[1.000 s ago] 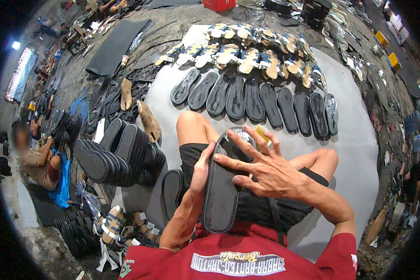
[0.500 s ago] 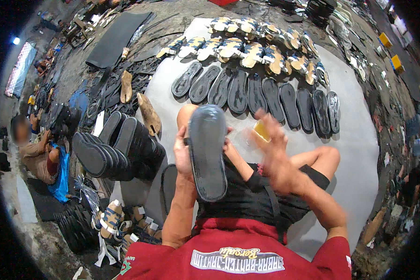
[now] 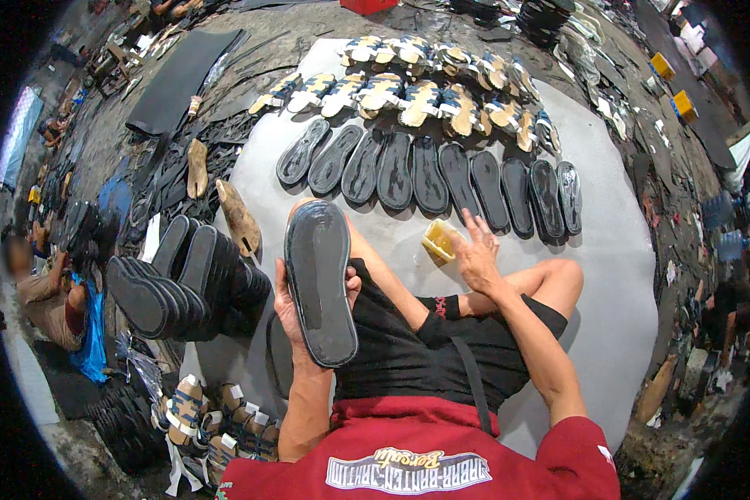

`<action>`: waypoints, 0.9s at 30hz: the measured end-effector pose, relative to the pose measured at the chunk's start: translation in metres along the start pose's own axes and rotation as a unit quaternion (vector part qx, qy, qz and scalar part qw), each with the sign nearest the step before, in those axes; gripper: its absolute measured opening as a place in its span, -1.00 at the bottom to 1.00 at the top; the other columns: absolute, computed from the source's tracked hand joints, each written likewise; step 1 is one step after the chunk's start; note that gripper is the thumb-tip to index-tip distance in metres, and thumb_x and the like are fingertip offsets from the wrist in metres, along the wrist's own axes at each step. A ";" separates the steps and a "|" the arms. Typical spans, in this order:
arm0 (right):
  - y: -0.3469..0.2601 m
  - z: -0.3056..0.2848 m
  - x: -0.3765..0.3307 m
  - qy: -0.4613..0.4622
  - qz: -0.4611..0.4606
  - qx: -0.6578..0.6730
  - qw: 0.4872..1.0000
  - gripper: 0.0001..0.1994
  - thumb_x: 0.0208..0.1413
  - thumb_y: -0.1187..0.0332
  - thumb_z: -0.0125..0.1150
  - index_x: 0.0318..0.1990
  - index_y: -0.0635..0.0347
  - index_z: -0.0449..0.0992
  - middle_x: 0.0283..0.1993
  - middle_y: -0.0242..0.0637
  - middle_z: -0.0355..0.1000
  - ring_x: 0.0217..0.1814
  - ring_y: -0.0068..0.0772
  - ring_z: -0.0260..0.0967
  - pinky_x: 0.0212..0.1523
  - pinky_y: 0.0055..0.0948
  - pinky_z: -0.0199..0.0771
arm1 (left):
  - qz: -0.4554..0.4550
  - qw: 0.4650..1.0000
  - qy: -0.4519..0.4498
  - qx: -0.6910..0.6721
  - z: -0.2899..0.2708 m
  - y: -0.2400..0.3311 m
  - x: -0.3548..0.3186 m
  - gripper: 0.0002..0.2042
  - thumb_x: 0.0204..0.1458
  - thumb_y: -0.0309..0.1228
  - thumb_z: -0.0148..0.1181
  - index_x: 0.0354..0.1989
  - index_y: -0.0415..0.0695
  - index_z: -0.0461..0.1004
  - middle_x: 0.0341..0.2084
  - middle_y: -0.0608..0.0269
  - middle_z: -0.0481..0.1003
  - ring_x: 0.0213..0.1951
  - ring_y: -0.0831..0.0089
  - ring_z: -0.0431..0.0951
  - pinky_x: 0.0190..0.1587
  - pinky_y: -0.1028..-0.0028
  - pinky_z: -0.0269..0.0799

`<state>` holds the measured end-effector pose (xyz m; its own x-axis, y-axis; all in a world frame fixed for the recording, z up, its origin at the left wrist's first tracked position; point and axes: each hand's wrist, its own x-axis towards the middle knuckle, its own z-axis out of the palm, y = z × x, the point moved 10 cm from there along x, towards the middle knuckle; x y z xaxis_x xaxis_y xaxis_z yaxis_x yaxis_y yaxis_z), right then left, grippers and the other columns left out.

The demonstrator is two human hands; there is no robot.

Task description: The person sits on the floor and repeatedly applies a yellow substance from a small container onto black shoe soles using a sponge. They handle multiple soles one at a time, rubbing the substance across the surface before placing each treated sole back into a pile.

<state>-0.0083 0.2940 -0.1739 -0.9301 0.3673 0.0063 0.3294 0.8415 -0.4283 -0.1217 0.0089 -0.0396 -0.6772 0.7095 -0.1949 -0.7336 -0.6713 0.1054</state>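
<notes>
A black shoe sole stands raised in my left hand, whose fingers and thumb wrap its edges. Wet, shiny streaks show on the sole's upper end and along its rim. My right hand is beside a small clear tub of yellow glue, its fingers stretched and apart, some at the tub's rim. Whether a fingertip dips into the glue is hard to see. Beyond the tub, a row of black soles lies on the grey mat, several of them glossy and wet.
Sandal uppers on lasts stand in rows at the mat's far end. To the left are stacked black soles and a wooden last. More sandal uppers lie at lower left. A person sits at far left among scraps.
My right hand has come down to the glue tub from a blurred, raised position. The sole in my left hand has moved left and lower, with the whole view also shifting.
</notes>
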 end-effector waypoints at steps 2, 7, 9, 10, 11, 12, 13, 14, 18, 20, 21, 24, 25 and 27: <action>0.008 0.000 -0.008 0.005 0.010 -0.013 1.000 -0.51 0.59 0.03 -0.25 0.35 -0.20 0.61 0.77 -0.12 -0.15 0.74 0.14 -0.24 0.55 0.26 -0.19 | 0.023 0.998 0.055 -0.013 -0.016 -0.002 -0.005 -0.20 0.35 0.18 -0.06 0.34 -0.45 0.41 0.08 -0.46 0.57 -0.03 -0.23 0.67 0.24 -0.01 0.58; 0.010 -0.003 -0.031 -0.047 0.026 0.034 0.998 -0.53 0.59 0.06 -0.23 0.20 -0.13 0.70 0.72 0.00 -0.04 0.73 0.19 -0.21 0.58 0.34 -0.23 | -0.007 0.997 0.034 -0.067 -0.006 -0.025 0.010 -0.23 0.35 0.12 0.00 0.33 -0.48 0.41 0.11 -0.48 0.55 0.01 -0.24 0.66 0.23 -0.01 0.60; -0.017 -0.048 -0.024 -0.025 0.106 0.299 0.948 -0.36 0.60 -0.08 -0.37 0.19 0.03 0.71 0.72 -0.01 0.00 0.74 0.02 -0.15 0.62 0.16 -0.20 | 0.013 0.997 0.041 -0.062 -0.009 -0.024 0.011 -0.25 0.36 0.10 0.00 0.33 -0.49 0.41 0.11 -0.49 0.55 0.00 -0.24 0.67 0.19 0.02 0.65; -0.030 -0.057 -0.019 -0.034 0.123 0.465 0.876 -0.30 0.60 -0.12 -0.43 0.19 0.11 0.70 0.72 -0.05 0.00 0.75 -0.05 -0.18 0.62 0.12 -0.23 | 0.005 0.998 0.053 -0.041 -0.015 -0.025 0.010 -0.30 0.40 0.05 0.00 0.34 -0.47 0.40 0.10 -0.52 0.54 -0.02 -0.23 0.69 0.14 0.06 0.70; -0.059 -0.079 -0.018 -0.043 0.102 0.558 0.823 -0.25 0.59 -0.15 -0.48 0.21 0.14 0.69 0.73 -0.07 -0.01 0.76 -0.12 -0.19 0.62 0.09 -0.27 | -0.017 0.998 0.031 -0.055 -0.009 -0.031 0.008 -0.34 0.41 0.01 0.00 0.35 -0.41 0.42 0.15 -0.47 0.53 0.06 -0.25 0.63 0.19 0.00 0.64; -0.089 -0.101 -0.017 -0.057 0.083 0.643 0.759 -0.20 0.58 -0.18 -0.52 0.23 0.18 0.68 0.74 -0.09 -0.03 0.77 -0.18 -0.21 0.63 0.07 -0.31 | -0.038 0.997 0.006 -0.071 -0.002 -0.038 0.008 -0.39 0.42 -0.02 0.00 0.36 -0.35 0.43 0.19 -0.41 0.51 0.14 -0.26 0.58 0.24 -0.05 0.58; -0.128 -0.126 -0.017 -0.067 0.032 0.670 0.739 -0.18 0.57 -0.21 -0.55 0.27 0.18 0.66 0.75 -0.10 -0.06 0.77 -0.22 -0.21 0.64 0.06 -0.37 | -0.064 0.994 -0.019 -0.087 0.006 -0.048 0.008 -0.43 0.44 -0.06 0.00 0.37 -0.29 0.45 0.23 -0.36 0.50 0.22 -0.28 0.52 0.29 -0.11 0.52; -0.153 -0.135 -0.018 -0.067 -0.043 0.612 0.787 -0.22 0.57 -0.20 -0.51 0.30 0.08 0.65 0.77 -0.10 -0.12 0.77 -0.14 -0.24 0.64 0.09 -0.42 | -0.072 0.995 0.003 -0.067 0.006 -0.054 0.008 -0.41 0.45 -0.03 -0.05 0.38 -0.30 0.44 0.21 -0.43 0.51 0.22 -0.29 0.55 0.31 -0.11 0.52; -0.233 -0.137 -0.043 -0.006 -0.199 0.209 0.958 -0.43 0.54 -0.18 -0.26 0.48 -0.29 0.50 0.79 -0.06 -0.23 0.76 0.20 -0.29 0.62 0.25 -0.31 | -0.028 0.993 0.054 -0.100 0.014 -0.060 0.005 -0.43 0.48 -0.04 -0.14 0.43 -0.21 0.41 0.26 -0.27 0.53 0.17 -0.20 0.63 0.21 -0.15 0.63; -0.235 -0.143 -0.044 0.035 -0.185 0.045 0.981 -0.44 0.51 -0.21 -0.20 0.51 -0.42 0.44 0.80 -0.12 -0.26 0.76 0.24 -0.36 0.59 0.34 -0.43 | -0.025 0.995 0.071 -0.062 0.025 -0.061 0.000 -0.45 0.49 -0.06 -0.14 0.43 -0.20 0.42 0.25 -0.21 0.55 0.15 -0.15 0.65 0.18 -0.13 0.65; -0.236 -0.146 -0.045 0.056 -0.177 -0.037 0.982 -0.44 0.50 -0.23 -0.17 0.53 -0.48 0.41 0.81 -0.15 -0.28 0.77 0.26 -0.39 0.57 0.39 -0.50 | -0.023 0.996 0.080 -0.043 0.028 -0.060 -0.001 -0.46 0.49 -0.07 -0.14 0.42 -0.19 0.43 0.25 -0.18 0.56 0.15 -0.12 0.66 0.17 -0.11 0.66; -0.255 -0.137 -0.083 0.001 -0.235 -0.049 0.971 -0.41 0.48 -0.25 -0.13 0.56 -0.46 0.35 0.81 -0.19 -0.26 0.77 0.20 -0.41 0.56 0.38 -0.52 | -0.041 0.995 0.015 -0.084 0.038 -0.051 0.005 -0.45 0.49 -0.06 -0.13 0.40 -0.24 0.44 0.19 -0.15 0.61 0.12 -0.10 0.68 0.17 -0.07 0.67; -0.260 -0.136 -0.089 -0.017 -0.253 -0.054 0.966 -0.40 0.47 -0.26 -0.11 0.57 -0.45 0.33 0.81 -0.20 -0.25 0.78 0.19 -0.42 0.56 0.38 -0.53 | -0.046 0.995 -0.005 -0.084 0.036 -0.048 0.008 -0.44 0.49 -0.06 -0.13 0.40 -0.25 0.44 0.18 -0.15 0.62 0.12 -0.09 0.68 0.16 -0.07 0.67; -0.250 -0.155 -0.075 0.010 -0.234 0.001 0.972 -0.41 0.50 -0.20 -0.13 0.56 -0.34 0.36 0.81 -0.17 -0.28 0.78 0.20 -0.45 0.57 0.37 -0.52 | -0.023 0.997 0.040 -0.069 0.020 -0.044 0.008 -0.48 0.49 -0.10 -0.09 0.40 -0.24 0.44 0.14 -0.12 0.64 0.11 -0.01 0.70 0.15 -0.02 0.69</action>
<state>0.0038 0.1173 0.0726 -0.9746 -0.0489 0.2186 -0.1302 0.9179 -0.3750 -0.0961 0.0483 -0.0268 -0.6318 0.7252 -0.2739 -0.7459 -0.6649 -0.0400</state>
